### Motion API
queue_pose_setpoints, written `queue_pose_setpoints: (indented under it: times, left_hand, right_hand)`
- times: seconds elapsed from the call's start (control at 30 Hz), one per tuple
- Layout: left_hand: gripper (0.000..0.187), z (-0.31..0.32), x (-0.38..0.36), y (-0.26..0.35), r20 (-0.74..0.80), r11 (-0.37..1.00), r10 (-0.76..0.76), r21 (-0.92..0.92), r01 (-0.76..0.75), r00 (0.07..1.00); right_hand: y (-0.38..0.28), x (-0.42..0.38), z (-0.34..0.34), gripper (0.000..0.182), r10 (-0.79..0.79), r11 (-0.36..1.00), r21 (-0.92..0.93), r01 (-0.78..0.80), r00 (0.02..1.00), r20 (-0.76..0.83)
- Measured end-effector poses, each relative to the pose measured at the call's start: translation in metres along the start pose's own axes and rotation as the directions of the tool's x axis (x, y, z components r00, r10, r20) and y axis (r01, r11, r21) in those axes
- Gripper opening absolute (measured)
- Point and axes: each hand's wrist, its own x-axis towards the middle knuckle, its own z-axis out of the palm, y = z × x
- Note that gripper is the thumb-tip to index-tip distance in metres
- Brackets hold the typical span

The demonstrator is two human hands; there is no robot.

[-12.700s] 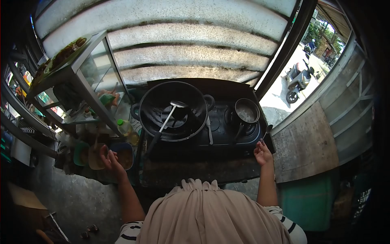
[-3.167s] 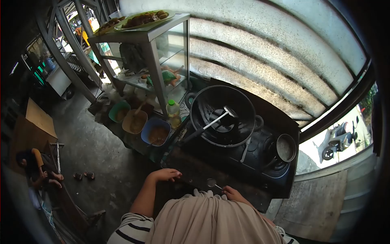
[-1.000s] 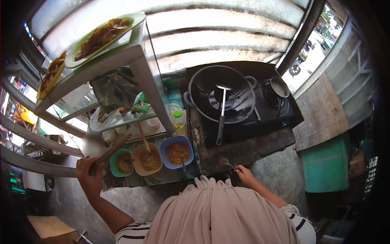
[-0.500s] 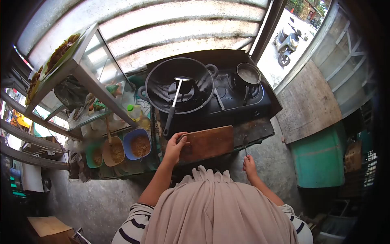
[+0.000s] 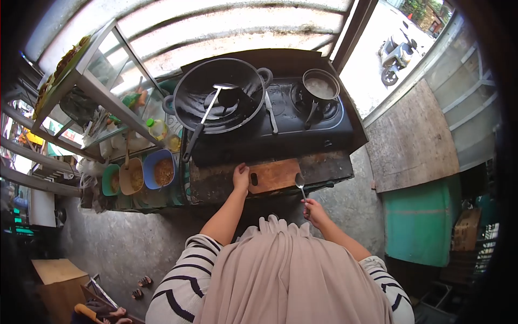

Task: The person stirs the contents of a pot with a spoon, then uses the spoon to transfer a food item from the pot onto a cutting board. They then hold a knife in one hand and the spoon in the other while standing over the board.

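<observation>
Mid-frame, the board (image 5: 275, 176) runs lengthwise rightward from the left hand (image 5: 241, 179), hold unclear; the right hand (image 5: 313, 210) pinches a spoon (image 5: 299, 179).

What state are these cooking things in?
Cutting board: lying flat
Spoon: held by right hand
Wok: upright, uncovered
Spatula: resting in the wok
Knife: lying on the stove
Saucepan: uncovered, liquid inside
Bottle: capped
Blue bowl: holding food
Orange bowl: holding food
Green bowl: holding food

From cutting board (image 5: 274, 175): left grip (image 5: 241, 178) obstructs 9 o'clock, spoon (image 5: 300, 180) 3. Wok (image 5: 243, 96) blocks 11, spatula handle (image 5: 193, 142) juts at 10. Pot (image 5: 324, 98) blocks 1. Passable lane just past 12, between knife (image 5: 271, 113) and pot handle (image 5: 311, 115).
</observation>
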Motion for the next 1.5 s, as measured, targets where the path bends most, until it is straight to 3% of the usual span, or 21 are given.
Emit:
queue_pose_setpoints:
  times: [0.03, 0.1, 0.17, 0.23, 0.3, 0.33, 0.37, 0.4, 0.47, 0.53, 0.6, 0.67, 0.8, 0.87, 1.0, 1.07, 1.13, 1.17, 1.23, 1.37, 1.5]
  left_hand:
    - [0.030, 0.003, -0.003, 0.002, -0.080, 0.977, 0.202, 0.081, -0.196, 0.976]
    - [0.030, 0.004, -0.010, 0.005, -0.080, 0.957, 0.279, 0.111, -0.270, 0.957]
    - [0.030, 0.003, -0.019, 0.011, -0.071, 0.928, 0.359, 0.135, -0.347, 0.931]
    - [0.031, -0.001, -0.037, 0.009, 0.035, 0.865, 0.372, 0.350, -0.360, 0.928]
    - [0.031, 0.007, -0.064, 0.006, 0.201, 0.928, 0.078, 0.345, -0.145, 0.976]
    - [0.037, 0.018, -0.088, 0.019, 0.264, 0.923, -0.219, 0.369, 0.111, 0.939]
    - [0.039, 0.022, -0.102, 0.021, 0.348, 0.873, -0.417, 0.409, 0.264, 0.840]
    - [0.038, 0.028, -0.109, 0.013, 0.404, 0.845, -0.467, 0.467, 0.261, 0.787]
    - [0.030, 0.026, -0.108, -0.009, 0.403, 0.948, -0.277, 0.263, 0.180, 0.872]
    - [0.026, 0.018, -0.117, 0.018, 0.411, 0.936, -0.351, 0.128, 0.328, 0.841]
    - [0.024, 0.015, -0.118, 0.032, 0.395, 0.933, -0.358, 0.176, 0.313, 0.846]
    - [0.022, 0.011, -0.117, 0.040, 0.374, 0.926, -0.370, 0.226, 0.303, 0.850]
    - [0.022, 0.000, -0.106, 0.058, 0.374, 0.968, -0.252, 0.088, 0.237, 0.892]
    - [0.024, -0.007, -0.101, 0.068, 0.367, 0.988, -0.153, 0.037, 0.150, 0.917]
    - [0.025, -0.030, -0.099, 0.107, 0.379, 0.990, -0.143, 0.047, 0.135, 0.914]
    - [0.025, -0.041, -0.100, 0.127, 0.340, 0.986, -0.170, 0.058, 0.159, 0.925]
    - [0.024, -0.056, -0.097, 0.137, 0.362, 0.973, -0.222, 0.019, 0.231, 0.905]
    - [0.024, -0.061, -0.097, 0.138, 0.369, 0.975, -0.213, 0.024, 0.220, 0.905]
    - [0.021, -0.068, -0.093, 0.142, 0.398, 0.964, -0.259, 0.056, 0.259, 0.880]
    - [0.017, -0.060, -0.096, 0.152, 0.406, 0.967, -0.253, 0.138, 0.215, 0.878]
    - [0.018, -0.036, -0.091, 0.153, 0.405, 0.982, -0.183, 0.109, 0.151, 0.896]
  right_hand:
    - [-0.005, 0.002, 0.008, 0.017, 0.030, 1.000, 0.000, -0.030, 0.999, 0.024]
    - [-0.011, 0.011, 0.022, 0.019, 0.066, 0.998, -0.005, -0.065, 0.996, 0.059]
    - [-0.014, 0.023, 0.031, 0.024, 0.023, 0.979, -0.204, 0.012, 0.986, 0.167]
    - [-0.016, 0.031, 0.046, 0.024, 0.041, 0.981, -0.195, -0.002, 0.980, 0.195]
    - [-0.019, 0.035, 0.063, 0.024, 0.047, 0.992, -0.125, -0.012, 0.958, 0.282]
    - [-0.021, 0.036, 0.071, 0.024, 0.034, 0.995, -0.098, 0.000, 0.940, 0.341]
    - [-0.018, 0.041, 0.079, 0.024, 0.021, 0.991, -0.129, 0.026, 0.936, 0.350]
    - [-0.015, 0.045, 0.085, 0.024, 0.007, 0.986, -0.159, 0.054, 0.933, 0.361]
    - [-0.017, 0.044, 0.095, 0.022, -0.068, 0.972, -0.187, 0.145, 0.928, 0.366]
    - [-0.029, 0.037, 0.101, 0.019, -0.092, 0.946, -0.241, 0.215, 0.895, 0.437]
    - [-0.039, 0.034, 0.105, 0.023, -0.078, 0.877, -0.388, 0.284, 0.881, 0.467]
    - [-0.041, 0.037, 0.108, 0.024, -0.116, 0.850, -0.404, 0.339, 0.868, 0.482]
    - [-0.068, 0.027, 0.117, 0.027, -0.083, 0.796, -0.487, 0.360, 0.861, 0.501]
    - [-0.068, 0.029, 0.111, 0.031, -0.001, 0.829, -0.462, 0.315, 0.826, 0.563]
    - [-0.072, 0.036, 0.099, 0.031, 0.086, 0.841, -0.513, 0.173, 0.893, 0.442]
    - [-0.060, 0.051, 0.084, 0.029, 0.043, 0.842, -0.500, 0.203, 0.899, 0.437]
    - [-0.058, 0.062, 0.073, 0.027, -0.168, 0.898, -0.287, 0.334, 0.862, 0.478]
    - [-0.064, 0.065, 0.068, 0.027, -0.183, 0.896, -0.279, 0.345, 0.860, 0.476]
    - [-0.077, 0.060, 0.063, 0.026, -0.051, 0.856, -0.472, 0.211, 0.943, 0.329]
    - [-0.083, 0.066, 0.054, 0.023, -0.079, 0.888, -0.425, 0.174, 0.969, 0.233]
    - [-0.098, 0.066, 0.040, 0.023, -0.075, 0.916, -0.356, 0.183, 0.952, 0.296]
